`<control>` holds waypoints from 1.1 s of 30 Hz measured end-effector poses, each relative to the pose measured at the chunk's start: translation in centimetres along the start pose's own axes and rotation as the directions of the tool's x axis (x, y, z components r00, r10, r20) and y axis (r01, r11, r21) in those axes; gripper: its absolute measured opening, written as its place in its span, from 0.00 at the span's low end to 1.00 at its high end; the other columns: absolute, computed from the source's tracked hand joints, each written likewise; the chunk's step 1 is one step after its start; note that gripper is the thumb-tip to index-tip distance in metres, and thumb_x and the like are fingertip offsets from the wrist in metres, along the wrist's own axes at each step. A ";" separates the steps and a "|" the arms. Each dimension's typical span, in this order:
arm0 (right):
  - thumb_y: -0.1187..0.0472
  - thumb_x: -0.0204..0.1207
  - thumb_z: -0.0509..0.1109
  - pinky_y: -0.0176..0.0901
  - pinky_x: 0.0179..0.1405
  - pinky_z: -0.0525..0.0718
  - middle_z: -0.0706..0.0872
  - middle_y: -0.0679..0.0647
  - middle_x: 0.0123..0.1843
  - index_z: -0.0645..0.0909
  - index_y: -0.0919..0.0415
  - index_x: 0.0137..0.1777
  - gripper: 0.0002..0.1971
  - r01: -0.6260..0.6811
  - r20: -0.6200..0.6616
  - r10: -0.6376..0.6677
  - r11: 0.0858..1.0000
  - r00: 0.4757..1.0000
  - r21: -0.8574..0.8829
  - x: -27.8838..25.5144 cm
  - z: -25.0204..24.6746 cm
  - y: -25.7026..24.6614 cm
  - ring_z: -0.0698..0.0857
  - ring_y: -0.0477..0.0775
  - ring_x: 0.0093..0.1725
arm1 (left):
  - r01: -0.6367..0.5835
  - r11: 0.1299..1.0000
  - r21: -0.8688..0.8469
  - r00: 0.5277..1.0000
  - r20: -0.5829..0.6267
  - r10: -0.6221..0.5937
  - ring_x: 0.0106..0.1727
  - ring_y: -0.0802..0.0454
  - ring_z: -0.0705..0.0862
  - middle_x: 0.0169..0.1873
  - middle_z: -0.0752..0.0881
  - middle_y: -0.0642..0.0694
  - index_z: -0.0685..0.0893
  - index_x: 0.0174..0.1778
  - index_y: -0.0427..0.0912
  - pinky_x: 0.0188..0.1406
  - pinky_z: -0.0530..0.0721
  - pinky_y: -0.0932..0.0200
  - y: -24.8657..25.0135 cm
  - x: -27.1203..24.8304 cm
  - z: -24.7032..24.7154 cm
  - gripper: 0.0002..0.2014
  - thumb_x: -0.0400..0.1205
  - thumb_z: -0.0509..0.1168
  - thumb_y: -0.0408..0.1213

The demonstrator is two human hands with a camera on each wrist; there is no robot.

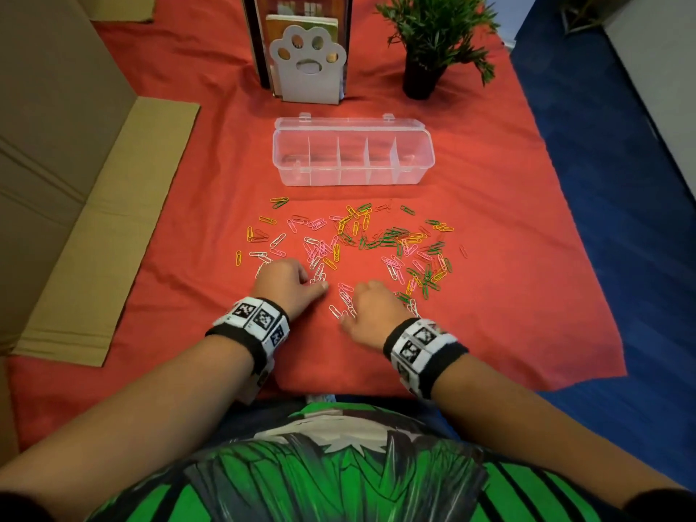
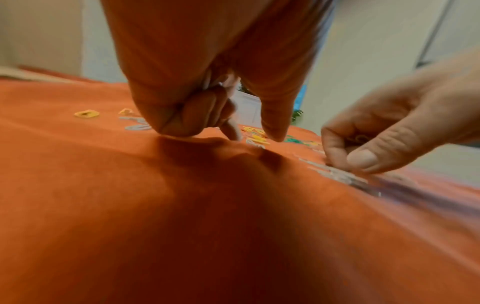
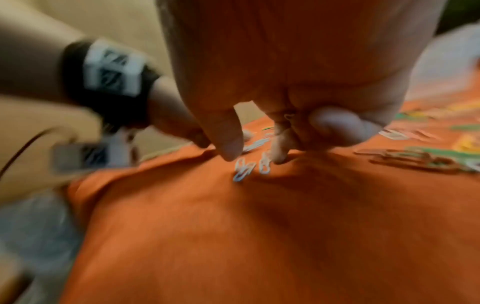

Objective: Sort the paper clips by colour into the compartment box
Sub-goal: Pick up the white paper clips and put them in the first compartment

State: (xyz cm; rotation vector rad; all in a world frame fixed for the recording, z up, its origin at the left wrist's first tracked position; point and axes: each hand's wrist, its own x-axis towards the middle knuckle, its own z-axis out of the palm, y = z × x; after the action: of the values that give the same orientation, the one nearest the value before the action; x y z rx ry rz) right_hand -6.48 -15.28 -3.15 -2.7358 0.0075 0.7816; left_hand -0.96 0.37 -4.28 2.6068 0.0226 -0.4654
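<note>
paper clips (image 1: pixel 350 243): yellow, green, pink, white, scattered | compartment box (image 1: pixel 352 156): clear, lid open | left hand (image 1: pixel 288 282), right hand (image 1: pixel 371 301): curled, grip unclear

Yellow, green, pink and white paper clips (image 1: pixel 350 243) on orange-red cloth (image 1: pixel 489 295); clear compartment box (image 1: pixel 422 171).

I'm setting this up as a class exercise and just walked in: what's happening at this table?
A person is sorting mixed paper clips scattered on a red cloth. Both hands are down at the near edge of the pile: the left hand and right hand are picking at white clips, fingers curled, though blur hides whether either already holds any. The clear box beyond the pile stands open, and its compartments look empty so far.
</note>
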 end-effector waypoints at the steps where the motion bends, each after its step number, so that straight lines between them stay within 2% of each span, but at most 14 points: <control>1: 0.50 0.75 0.66 0.51 0.65 0.76 0.75 0.63 0.63 0.71 0.65 0.64 0.23 0.023 -0.051 -0.025 0.999 0.998 -0.038 -0.2 0.7 -0.1 0.76 0.64 0.64 | -0.027 0.999 0.040 1.000 -0.009 0.027 0.42 0.45 0.82 0.36 0.84 0.46 0.83 0.38 0.41 0.44 0.80 0.54 0.0 -0.1 0.2 0.18 0.68 0.74 0.53; 5: 0.69 0.74 0.57 0.56 0.61 0.78 0.74 0.65 0.62 0.69 0.66 0.63 0.17 0.076 -0.081 -0.088 0.986 0.993 -0.148 0.0 1.1 -0.1 0.76 0.66 0.63 | -0.108 0.989 0.105 0.994 0.019 0.107 0.49 0.40 0.84 0.45 0.88 0.38 0.85 0.41 0.39 0.46 0.78 0.55 0.1 0.1 0.6 0.11 0.73 0.71 0.44; 8: 0.70 0.74 0.57 0.55 0.61 0.78 0.74 0.65 0.62 0.70 0.68 0.62 0.16 0.077 -0.064 -0.084 0.991 0.994 -0.108 0.6 0.6 0.7 0.77 0.66 0.62 | -0.140 0.983 0.117 0.989 0.064 0.133 0.50 0.39 0.84 0.44 0.88 0.37 0.85 0.40 0.39 0.48 0.79 0.53 0.1 0.1 0.8 0.08 0.77 0.67 0.40; 12: 0.61 0.79 0.62 0.44 0.48 0.77 0.82 0.61 0.51 0.76 0.61 0.50 0.04 -0.013 -0.066 0.035 0.950 0.997 0.311 1.8 -0.9 2.2 0.81 0.59 0.51 | -0.141 0.990 -0.013 0.986 0.090 0.142 0.45 0.40 0.82 0.39 0.85 0.38 0.82 0.38 0.39 0.43 0.75 0.55 -0.7 0.4 0.5 0.07 0.79 0.64 0.38; 15: 0.65 0.78 0.63 0.37 0.25 0.68 0.76 0.51 0.35 0.74 0.51 0.39 0.09 -0.103 0.031 0.123 0.640 0.992 0.761 2.3 -1.7 3.0 0.73 0.48 0.31 | 0.041 0.937 -0.347 0.986 0.163 0.017 0.33 0.47 0.75 0.28 0.78 0.47 0.75 0.32 0.46 0.33 0.71 0.60 -0.6 0.7 -0.4 0.08 0.78 0.64 0.35; 16: 0.69 0.79 0.60 0.35 0.23 0.65 0.74 0.50 0.32 0.75 0.51 0.40 0.12 -0.132 0.091 0.110 0.462 0.990 0.877 2.3 -1.9 3.1 0.69 0.47 0.28 | 0.150 0.830 -0.538 0.976 0.216 -0.036 0.29 0.48 0.72 0.25 0.76 0.49 0.74 0.30 0.46 0.27 0.70 0.62 -0.4 0.6 -0.8 0.09 0.76 0.63 0.34; 18: 0.72 0.79 0.56 0.35 0.22 0.67 0.72 0.52 0.30 0.77 0.56 0.42 0.13 -0.174 0.166 0.061 0.145 0.984 0.974 2.3 -2.5 2.9 0.70 0.47 0.26 | 0.344 0.486 -0.804 0.929 0.366 -0.054 0.24 0.52 0.67 0.20 0.75 0.50 0.71 0.29 0.45 0.18 0.65 0.66 -0.1 0.4 -1.7 0.06 0.70 0.59 0.32; 20: 0.70 0.79 0.57 0.35 0.22 0.72 0.72 0.53 0.31 0.76 0.60 0.39 0.10 -0.205 0.207 0.039 -0.043 0.978 0.978 2.3 -2.9 2.6 0.75 0.47 0.26 | 0.446 0.194 -0.874 0.879 0.468 0.088 0.23 0.52 0.66 0.21 0.74 0.47 0.69 0.27 0.44 0.20 0.65 0.66 0.0 0.0 -2.7 0.02 0.64 0.54 0.33; 21: 0.69 0.78 0.58 0.35 0.22 0.73 0.73 0.53 0.31 0.76 0.60 0.38 0.10 -0.214 0.216 0.044 -0.057 0.975 0.975 2.5 -2.9 2.4 0.76 0.47 0.25 | 0.458 0.112 -0.882 0.867 0.471 0.166 0.23 0.51 0.67 0.22 0.73 0.45 0.68 0.26 0.42 0.22 0.67 0.65 0.0 -0.2 -3.1 0.01 0.62 0.53 0.34; 22: 0.69 0.78 0.60 0.34 0.22 0.73 0.74 0.53 0.32 0.76 0.59 0.37 0.09 -0.206 0.204 0.060 0.022 0.977 0.978 2.7 -2.9 2.1 0.75 0.47 0.26 | 0.454 0.069 -0.888 0.865 0.458 0.207 0.23 0.50 0.68 0.23 0.73 0.44 0.68 0.26 0.42 0.23 0.68 0.64 -0.2 -0.3 -3.3 0.02 0.60 0.52 0.35; 25: 0.69 0.76 0.63 0.28 0.26 0.72 0.77 0.47 0.35 0.83 0.58 0.43 0.08 -0.116 0.086 0.078 0.695 0.993 0.710 3.1 -2.7 1.2 0.74 0.43 0.30 | 0.454 0.068 -0.889 0.868 0.458 0.193 0.23 0.49 0.72 0.24 0.76 0.42 0.73 0.28 0.39 0.24 0.72 0.64 -0.4 -0.2 -3.3 0.07 0.59 0.51 0.34; 26: 0.69 0.76 0.62 0.27 0.31 0.74 0.77 0.47 0.37 0.86 0.59 0.47 0.11 -0.062 0.045 0.045 0.833 0.998 0.550 3.3 -2.4 0.9 0.75 0.44 0.33 | 0.458 0.109 -0.882 0.868 0.470 0.162 0.22 0.50 0.73 0.23 0.78 0.43 0.75 0.30 0.38 0.23 0.72 0.65 -0.3 -0.1 -3.1 0.10 0.59 0.51 0.33; 30: 0.73 0.76 0.58 0.35 0.50 0.75 0.73 0.56 0.49 0.88 0.64 0.50 0.16 -0.021 -0.086 0.059 0.918 0.995 0.396 3.8 -1.9 1.0 0.78 0.55 0.48 | 0.461 0.324 -0.826 0.877 0.480 -0.026 0.18 0.56 0.71 0.20 0.76 0.47 0.77 0.33 0.39 0.18 0.68 0.71 0.0 0.3 -2.4 0.13 0.61 0.49 0.26; 33: 0.71 0.76 0.60 0.37 0.52 0.72 0.76 0.64 0.55 0.86 0.66 0.51 0.13 -0.018 -0.190 0.084 0.945 0.978 0.328 4.2 -2.3 1.9 0.79 0.62 0.57 | 0.294 0.670 -0.681 0.947 0.302 -0.108 0.22 0.51 0.69 0.18 0.73 0.50 0.77 0.28 0.43 0.20 0.67 0.66 -0.4 1.2 -1.2 0.10 0.71 0.54 0.30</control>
State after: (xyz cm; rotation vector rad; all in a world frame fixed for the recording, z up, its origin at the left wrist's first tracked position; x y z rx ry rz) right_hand -1.89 -17.42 -3.93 -2.4922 0.2313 0.4618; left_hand 0.53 1.23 -3.83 1.7522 0.3534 -0.6829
